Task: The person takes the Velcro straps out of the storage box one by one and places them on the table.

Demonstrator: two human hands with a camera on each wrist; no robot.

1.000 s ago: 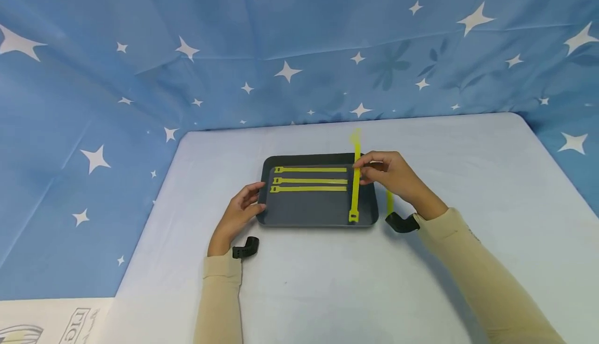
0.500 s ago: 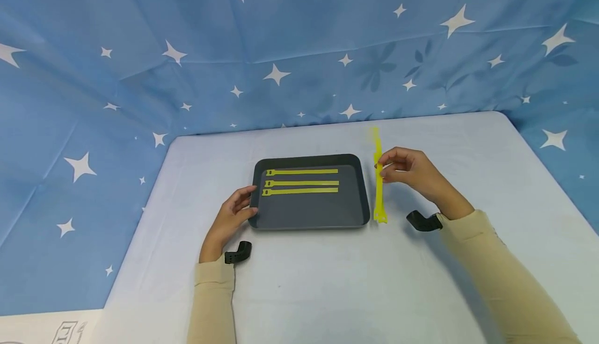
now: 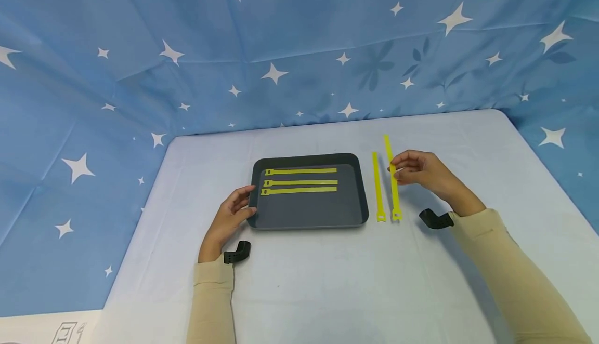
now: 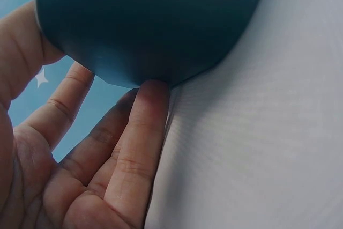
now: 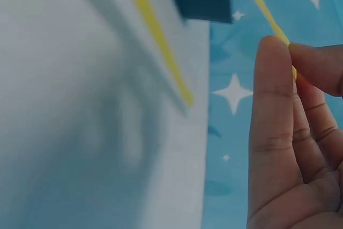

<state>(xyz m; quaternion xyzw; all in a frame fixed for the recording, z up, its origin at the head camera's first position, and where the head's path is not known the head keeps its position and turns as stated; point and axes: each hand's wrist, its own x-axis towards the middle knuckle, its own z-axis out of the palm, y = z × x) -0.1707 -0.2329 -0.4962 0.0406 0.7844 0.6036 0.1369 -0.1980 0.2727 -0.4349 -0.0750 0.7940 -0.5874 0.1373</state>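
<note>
My right hand (image 3: 418,170) pinches a yellow cable tie (image 3: 395,196) between thumb and fingertips, its slotted head pointing toward me. In the right wrist view the pinched tie (image 5: 257,1) runs up from the fingertips. A second yellow cable tie (image 3: 377,188) lies on the table just left of it, beside the tray. My left hand (image 3: 229,216) holds the dark grey tray (image 3: 309,214) by its left edge. In the left wrist view, a fingertip (image 4: 153,92) presses on the tray's outer wall (image 4: 150,30). Inside the tray, three yellow cable ties (image 3: 299,182) lie crosswise, heads to the left.
A white cloth (image 3: 327,287) covers the table. Behind and to the left hangs a blue curtain (image 3: 210,32) with white stars. At the lower left corner lies a pale printed sheet (image 3: 42,326).
My right hand has carried its cable tie rightward from over the tray's right side, past the tie on the table. The left hand stays on the tray; the head view has shifted slightly.
</note>
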